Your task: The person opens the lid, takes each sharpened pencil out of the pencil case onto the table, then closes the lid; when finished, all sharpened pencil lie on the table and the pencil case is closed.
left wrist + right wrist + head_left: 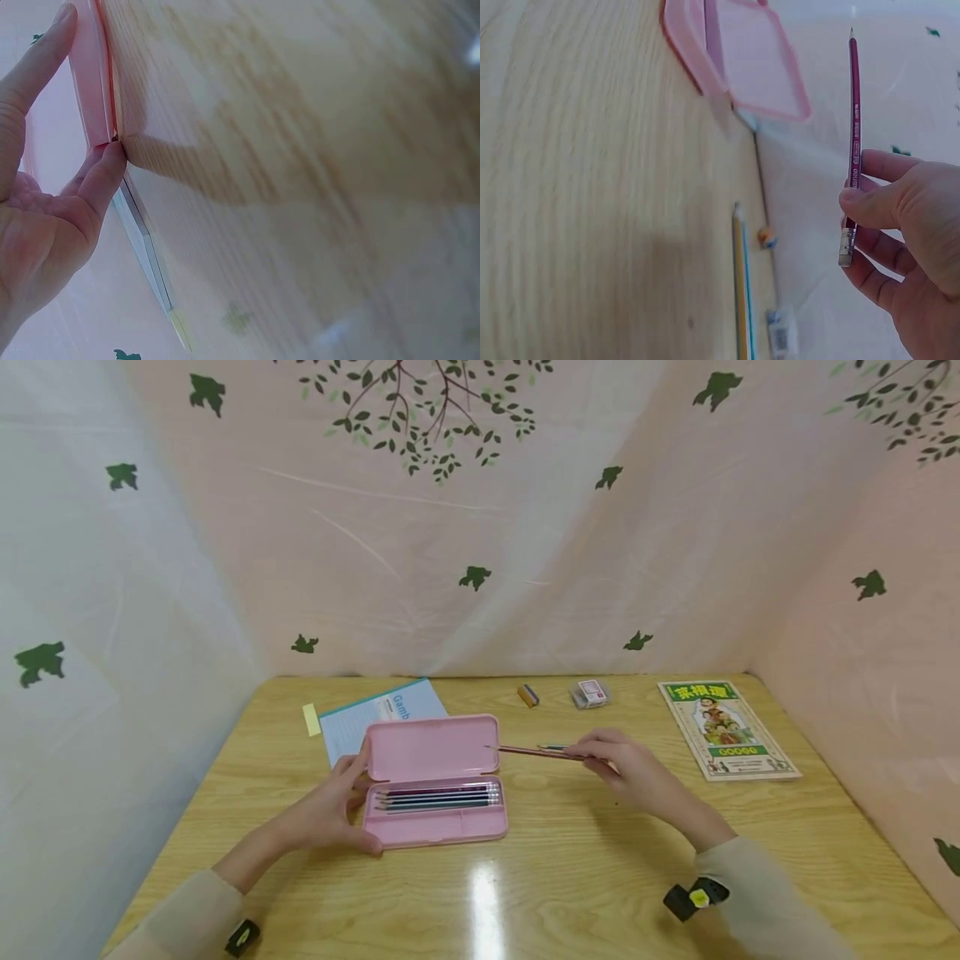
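Observation:
A pink pencil case (pixel 437 843) lies with its lid raised, several pencils (pixel 435 799) side by side in its back compartment. My left hand (pixel 330 810) holds the case's left end, thumb at the front corner and fingers by the hinge. In the left wrist view, the thumb and fingertips touch the pink edge. To the right of the case, my right hand (pixel 626 768) pinches a dark red pencil (pixel 855 112) near its eraser end, the point facing the lid. Another pencil (pixel 740 285) lies on the table beyond that hand, partly hidden in the head view.
Behind the case lies a blue-and-white notebook (pixel 341 731) beside a yellow sticky note (pixel 311 720). At the back are a small orange-and-blue item (pixel 528 696) and a small clear packet with a white label (pixel 592 694). A green illustrated booklet (pixel 727 731) lies at right.

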Demonstrator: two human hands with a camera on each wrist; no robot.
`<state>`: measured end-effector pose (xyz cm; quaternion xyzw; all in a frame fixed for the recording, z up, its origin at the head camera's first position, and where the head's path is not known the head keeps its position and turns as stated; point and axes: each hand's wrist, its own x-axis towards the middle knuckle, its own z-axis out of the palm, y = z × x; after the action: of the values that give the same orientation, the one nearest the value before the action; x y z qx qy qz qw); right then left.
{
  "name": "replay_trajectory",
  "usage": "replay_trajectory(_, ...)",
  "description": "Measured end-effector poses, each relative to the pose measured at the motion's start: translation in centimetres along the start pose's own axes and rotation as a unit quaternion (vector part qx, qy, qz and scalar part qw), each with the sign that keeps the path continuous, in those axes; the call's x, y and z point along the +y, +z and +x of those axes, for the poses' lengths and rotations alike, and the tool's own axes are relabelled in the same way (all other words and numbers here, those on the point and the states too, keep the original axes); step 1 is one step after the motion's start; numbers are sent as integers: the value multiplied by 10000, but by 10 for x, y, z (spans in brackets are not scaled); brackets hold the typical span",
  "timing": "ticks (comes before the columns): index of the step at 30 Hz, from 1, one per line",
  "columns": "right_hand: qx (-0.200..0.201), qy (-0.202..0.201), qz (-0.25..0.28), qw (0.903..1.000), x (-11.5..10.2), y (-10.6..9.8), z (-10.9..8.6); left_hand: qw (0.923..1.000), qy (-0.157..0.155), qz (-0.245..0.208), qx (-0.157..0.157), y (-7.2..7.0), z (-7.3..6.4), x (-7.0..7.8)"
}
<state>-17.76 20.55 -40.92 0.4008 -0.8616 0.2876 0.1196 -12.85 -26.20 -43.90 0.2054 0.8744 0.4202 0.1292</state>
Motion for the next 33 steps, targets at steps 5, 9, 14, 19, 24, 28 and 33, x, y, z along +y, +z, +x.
replay_trajectory(5,-227,461,-73,9987,18,-4,-19,10000,7,12,11,-2,0,1)
replay_trajectory(9,-359,756,-154,9964,30,-6,-31,10000,-11,30,14,-3,1,1)
replay_trajectory(14,-376,860,-320,9951,44,-9,-41,10000,-49,-48,-14,-3,2,-1)
replay_trajectory(19,-334,811,-435,9952,55,-12,-46,9999,-10,-114,-8,-2,4,-2)
replay_trajectory(24,-268,586,-764,9950,65,-10,-51,10000,-79,-33,18,1,4,-1)
replay_trajectory(28,-287,497,-898,9943,70,-8,-54,9999,-104,-63,6,1,2,1)
replay_trajectory(33,-379,605,-919,9932,72,-7,-55,9999,-131,-96,-14,0,1,2)
